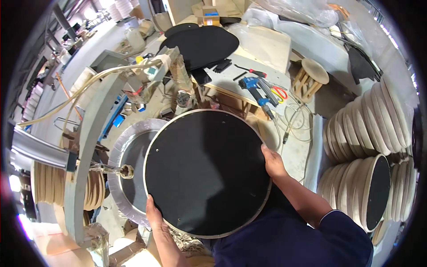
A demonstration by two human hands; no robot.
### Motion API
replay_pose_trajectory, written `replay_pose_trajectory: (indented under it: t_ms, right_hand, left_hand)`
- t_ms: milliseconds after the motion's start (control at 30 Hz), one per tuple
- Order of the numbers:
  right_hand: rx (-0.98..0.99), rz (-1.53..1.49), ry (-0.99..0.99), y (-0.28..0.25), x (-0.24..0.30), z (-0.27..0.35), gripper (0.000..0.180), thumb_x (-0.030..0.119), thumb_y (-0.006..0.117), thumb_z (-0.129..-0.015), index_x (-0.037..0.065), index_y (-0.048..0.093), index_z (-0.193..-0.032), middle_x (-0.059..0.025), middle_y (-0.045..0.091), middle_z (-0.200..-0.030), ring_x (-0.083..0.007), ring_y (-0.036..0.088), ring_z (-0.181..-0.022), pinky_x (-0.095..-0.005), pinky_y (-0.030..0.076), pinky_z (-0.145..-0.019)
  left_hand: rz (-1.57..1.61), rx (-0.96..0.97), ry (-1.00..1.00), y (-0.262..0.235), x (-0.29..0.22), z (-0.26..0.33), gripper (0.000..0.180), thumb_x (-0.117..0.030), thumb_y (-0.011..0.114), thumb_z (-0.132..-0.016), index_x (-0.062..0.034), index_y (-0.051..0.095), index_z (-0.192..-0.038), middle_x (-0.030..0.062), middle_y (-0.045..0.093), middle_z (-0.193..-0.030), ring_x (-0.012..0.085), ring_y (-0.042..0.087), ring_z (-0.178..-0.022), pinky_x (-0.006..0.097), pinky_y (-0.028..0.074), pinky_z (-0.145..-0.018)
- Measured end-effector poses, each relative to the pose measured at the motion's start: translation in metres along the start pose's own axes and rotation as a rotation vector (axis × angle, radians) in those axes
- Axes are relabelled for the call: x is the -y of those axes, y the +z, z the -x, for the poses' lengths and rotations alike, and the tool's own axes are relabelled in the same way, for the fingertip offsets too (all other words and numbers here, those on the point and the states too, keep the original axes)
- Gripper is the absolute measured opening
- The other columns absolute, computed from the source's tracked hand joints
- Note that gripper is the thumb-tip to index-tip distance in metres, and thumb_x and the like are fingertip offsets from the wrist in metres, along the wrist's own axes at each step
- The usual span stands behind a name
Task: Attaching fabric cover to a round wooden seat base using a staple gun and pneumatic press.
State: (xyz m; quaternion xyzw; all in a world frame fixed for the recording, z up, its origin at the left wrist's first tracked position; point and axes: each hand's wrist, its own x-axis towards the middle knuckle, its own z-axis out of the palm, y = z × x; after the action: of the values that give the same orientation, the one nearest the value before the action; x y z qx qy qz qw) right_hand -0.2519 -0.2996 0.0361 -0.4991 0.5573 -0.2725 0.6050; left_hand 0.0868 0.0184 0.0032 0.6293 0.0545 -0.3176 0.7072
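A large round seat pad with a black fabric face and a pale rim is in front of my body, its black side up. My left hand grips its lower left rim, with the thumb on the edge. On the upper right rim my right hand holds the same pad. The fingers of both hands are mostly hidden under it. Partly covered by the pad's left side is a round grey disc with a plastic-wrapped ring; whether they touch cannot be told.
A curved grey machine arm with a wrapped tip stands left. On the bench ahead are a blue power tool, scissors, a screwdriver and black fabric. A wooden stool and stacked round pads are right.
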Motion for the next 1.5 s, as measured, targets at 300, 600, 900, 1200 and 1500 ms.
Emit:
replay_pose_trajectory:
  t_ms: [300,600,900,1200,1500]
  right_hand:
    - [0.016,-0.334,-0.313,-0.049,0.004,-0.015,0.048,0.036,0.048,-0.118,-0.005,0.071,-0.132,-0.0086,0.075,-0.122,-0.0151,0.065,-0.112,-0.0294,0.049,-0.102]
    - [-0.161,-0.400,-0.691,-0.093,0.072,-0.028,0.054,0.036,0.038,-0.119,-0.008,0.065,-0.136,-0.0122,0.072,-0.128,-0.0182,0.062,-0.117,-0.0328,0.046,-0.106]
    - [-0.246,-0.272,-0.933,-0.110,0.110,-0.039,0.063,0.043,0.026,-0.120,-0.005,0.065,-0.135,-0.0126,0.070,-0.127,-0.0207,0.062,-0.119,-0.0330,0.045,-0.107]
    - [0.332,-0.759,-0.247,-0.114,0.136,-0.048,0.065,0.052,0.037,-0.116,0.002,0.058,-0.152,-0.0104,0.064,-0.149,-0.0237,0.058,-0.138,-0.0371,0.042,-0.120]
    - [0.452,-0.579,0.176,-0.120,0.081,-0.094,0.054,0.045,0.060,-0.109,0.001,0.064,-0.140,-0.0145,0.074,-0.125,-0.0229,0.074,-0.105,-0.0384,0.061,-0.092]
  left_hand:
    - [0.006,0.174,0.202,0.076,-0.048,0.011,0.052,-0.038,0.056,-0.114,0.0026,0.058,-0.146,0.0117,0.066,-0.142,0.0225,0.064,-0.127,0.036,0.050,-0.109]
    - [0.027,0.520,0.367,0.170,-0.104,0.028,0.051,-0.038,0.050,-0.116,-0.0046,0.052,-0.155,0.0086,0.057,-0.156,0.0239,0.052,-0.144,0.043,0.037,-0.123]
    - [0.443,0.516,0.314,0.208,-0.112,0.027,0.064,-0.056,0.039,-0.116,-0.0063,0.054,-0.153,0.0107,0.055,-0.159,0.0281,0.046,-0.150,0.048,0.030,-0.128]
    - [0.624,0.910,0.228,0.160,-0.097,-0.016,0.060,-0.056,0.043,-0.113,-0.0105,0.062,-0.147,0.0092,0.068,-0.143,0.0288,0.059,-0.136,0.050,0.039,-0.122]
    - [-0.026,0.421,0.208,0.167,-0.054,-0.009,0.069,-0.035,0.058,-0.110,0.0005,0.038,-0.166,0.0147,0.051,-0.163,0.0263,0.053,-0.146,0.039,0.042,-0.121]
